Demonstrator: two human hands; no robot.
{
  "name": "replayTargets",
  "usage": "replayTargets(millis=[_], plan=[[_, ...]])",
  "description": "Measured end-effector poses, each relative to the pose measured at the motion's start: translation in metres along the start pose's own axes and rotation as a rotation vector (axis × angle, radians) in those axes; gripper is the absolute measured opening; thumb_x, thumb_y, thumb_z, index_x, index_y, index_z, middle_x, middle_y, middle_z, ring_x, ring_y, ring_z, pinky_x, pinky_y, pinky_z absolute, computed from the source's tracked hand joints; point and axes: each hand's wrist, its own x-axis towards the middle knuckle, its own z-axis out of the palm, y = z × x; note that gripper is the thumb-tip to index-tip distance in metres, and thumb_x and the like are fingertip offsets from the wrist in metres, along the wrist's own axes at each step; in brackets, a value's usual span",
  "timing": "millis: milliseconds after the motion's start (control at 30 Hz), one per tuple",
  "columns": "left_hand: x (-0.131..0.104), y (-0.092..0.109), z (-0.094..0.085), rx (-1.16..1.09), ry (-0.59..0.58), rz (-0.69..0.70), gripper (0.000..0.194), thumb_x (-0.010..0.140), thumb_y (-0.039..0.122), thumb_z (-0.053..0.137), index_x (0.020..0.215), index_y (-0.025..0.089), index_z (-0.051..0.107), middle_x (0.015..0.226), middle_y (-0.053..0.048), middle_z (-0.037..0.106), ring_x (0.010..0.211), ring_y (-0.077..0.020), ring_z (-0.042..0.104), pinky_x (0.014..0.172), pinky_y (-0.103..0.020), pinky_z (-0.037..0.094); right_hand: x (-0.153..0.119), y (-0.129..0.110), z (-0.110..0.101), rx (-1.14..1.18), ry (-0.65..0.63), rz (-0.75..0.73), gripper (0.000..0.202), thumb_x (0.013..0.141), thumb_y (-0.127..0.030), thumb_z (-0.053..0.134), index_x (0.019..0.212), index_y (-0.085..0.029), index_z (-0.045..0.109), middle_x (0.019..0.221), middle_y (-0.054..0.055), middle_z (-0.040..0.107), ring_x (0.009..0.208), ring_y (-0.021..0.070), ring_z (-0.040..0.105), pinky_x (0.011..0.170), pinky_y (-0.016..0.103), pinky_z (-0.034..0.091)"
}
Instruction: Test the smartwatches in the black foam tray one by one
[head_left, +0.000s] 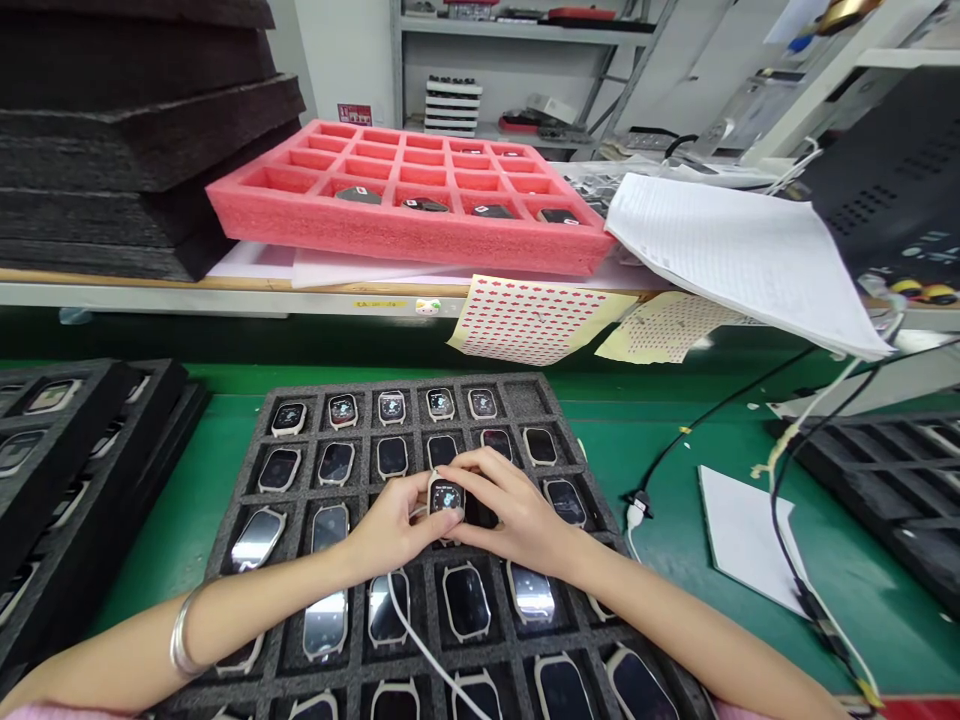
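Observation:
A small smartwatch case (448,495) without a strap, its dark screen lit with a watch face, is held between my two hands. My left hand (390,528) pinches it from the left, thumb along the lower edge. From the right, my right hand (514,512) closes its fingers on the top and side. A white cable (427,655) runs up toward my left hand; its end is hidden there. Below lies a dark grey foam tray (527,400) with rows of similar watch cases in its compartments. Several in the far row have lit screens.
More foam trays of watches (112,400) stand at the left, and another tray (862,460) at the right. Black cables (720,400) and white paper (739,535) lie on the green mat. A pink foam tray (420,245) and black foam stack (142,150) occupy the shelf above.

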Motion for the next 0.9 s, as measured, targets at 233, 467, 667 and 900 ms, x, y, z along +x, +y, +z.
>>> replayTargets(millis=[233,467,667,900], plan=[[0.0017,-0.0023,-0.0006,0.049,-0.021,-0.014,0.023,0.082,0.03,0.059,0.097,0.013,0.059,0.08,-0.001,0.057,0.073,-0.0158,0.049,0.068,-0.027,0.04,-0.0009,0.0,-0.0015,-0.038,-0.046,0.036,0.041,0.089,-0.026,0.059,0.127,-0.017,0.047,0.111,0.013,0.053,0.102,0.0253,0.052,0.085,0.041,0.049],[0.002,-0.0019,-0.0001,0.057,-0.038,-0.029,0.022,0.082,0.03,0.059,0.096,0.013,0.058,0.08,-0.001,0.057,0.073,-0.0162,0.05,0.07,-0.028,0.041,-0.0011,0.0009,-0.0009,-0.032,-0.033,0.033,0.041,0.088,-0.027,0.06,0.127,-0.016,0.048,0.108,0.013,0.053,0.099,0.0248,0.052,0.084,0.041,0.049],[0.0016,-0.0034,0.0004,0.075,-0.027,-0.039,0.021,0.083,0.034,0.058,0.091,0.014,0.059,0.086,-0.002,0.061,0.077,-0.017,0.052,0.073,-0.028,0.042,-0.0009,0.0005,-0.0022,-0.029,-0.046,0.051,0.044,0.087,-0.029,0.061,0.127,-0.015,0.048,0.11,0.014,0.053,0.101,0.0251,0.052,0.086,0.041,0.049],[0.0024,-0.0044,-0.0005,0.073,-0.044,-0.037,0.023,0.084,0.035,0.058,0.093,0.014,0.059,0.086,-0.003,0.061,0.082,-0.0189,0.054,0.077,-0.03,0.043,-0.002,0.0014,0.0006,-0.03,-0.037,0.042,0.042,0.088,-0.028,0.06,0.127,-0.016,0.048,0.108,0.013,0.053,0.098,0.0247,0.052,0.082,0.041,0.05]])
